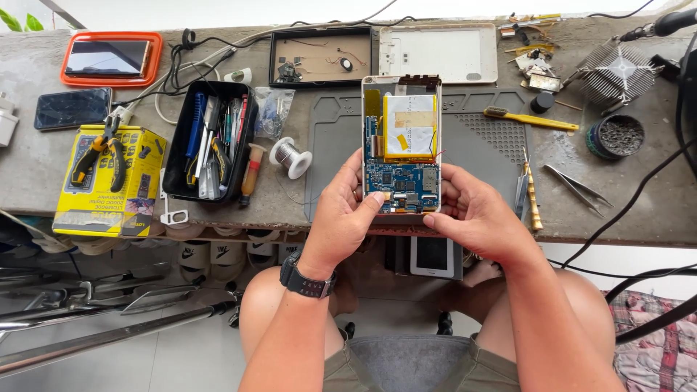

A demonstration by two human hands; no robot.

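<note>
Fingers [367,199] of the left hand [341,218] clamp the opened white tablet with blue circuit board and silver battery [401,145]; the right hand [472,214] grips at 3 o'clock, steadying it above the grey mat [486,145] on the tabletop [36,167].

I'm looking at a small electronics repair bench, workshop setting. Evidence: grey silicone repair mat [494,145] on a worn concrete-look worktop [43,174], black tray of screwdrivers and picks [209,141], solder spool [291,157], tweezers [577,185], heatsink [621,72], pliers on a yellow meter box [109,181], stripped tablet shells [377,54], spare phones [72,107], loose cables.
</note>
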